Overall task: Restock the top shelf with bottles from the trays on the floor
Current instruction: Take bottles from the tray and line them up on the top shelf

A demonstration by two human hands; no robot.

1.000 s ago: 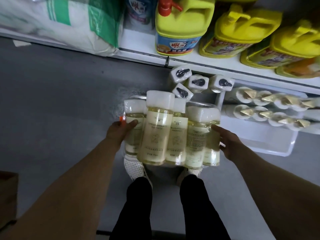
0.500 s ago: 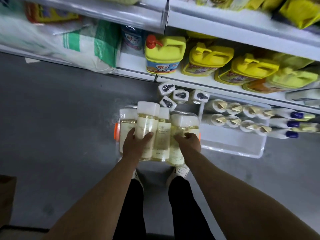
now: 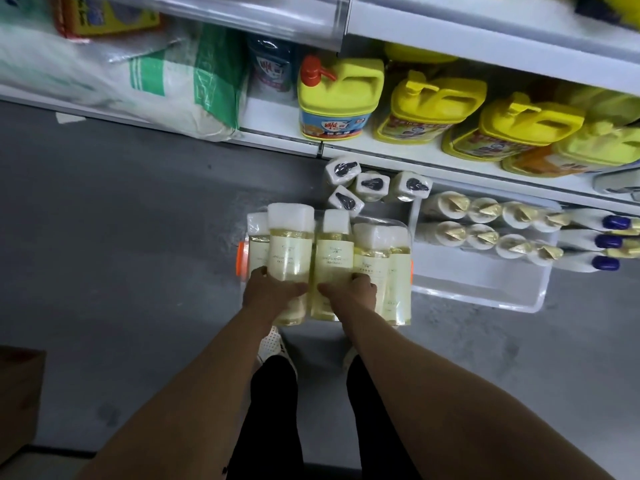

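pale bottles (image 3: 329,261) gripped between both hands (image 3: 308,292)

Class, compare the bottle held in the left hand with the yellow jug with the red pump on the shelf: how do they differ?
The held bottle is clear with pale liquid and a white cap; the yellow jug is opaque with a red pump. The left hand grips the bottle; the jug stands untouched on the shelf. Both carry labels.

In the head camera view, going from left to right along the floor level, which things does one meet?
Brown cardboard box → left hand → right hand on the pale yellow clear bottles with white caps → white plastic tray of gold-tipped white bottles → blue-capped white bottles.
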